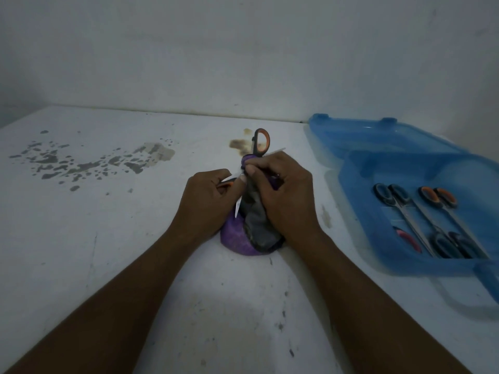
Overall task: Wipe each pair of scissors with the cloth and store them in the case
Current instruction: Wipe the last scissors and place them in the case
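Head view, dim light.

The held scissors [260,143] have orange/blk handles and are up off the counter [108,252] at centre, blades spread apart. One handle loop sticks up past both hands. The other loop is in the L hand [208,197], fingers curled round it, only an orange edge showing. One blade pts down betw. the hands, pale edge visible. The 2nd blade tip pokes out to the right, just above the R hand [285,195].

R hand fingers [259,168] are curled tight, pinching the cloth [240,240] against the scissors near the pivot. Cloth is purple w/ a grey-blk panel. It hangs from that grip, lower end bunched on the counter betw. the wrists.

The case [391,147] is blue translucent plastic, open, on the counter to the right, apart from the hands. Its lid lies back toward the wall [243,49].

The stored scissors [407,217] lie in the case base, several prs side by side. Some have orange/blk loops at the far end, some blk loops at the near end; exact count cannot tell. A pink-handled item [409,238] lies at their left, type unclear.

Counter is white and scuffed, w/ grey chipped patches [89,163] at far left. A brown stain [239,145] sits just behind the raised loop.
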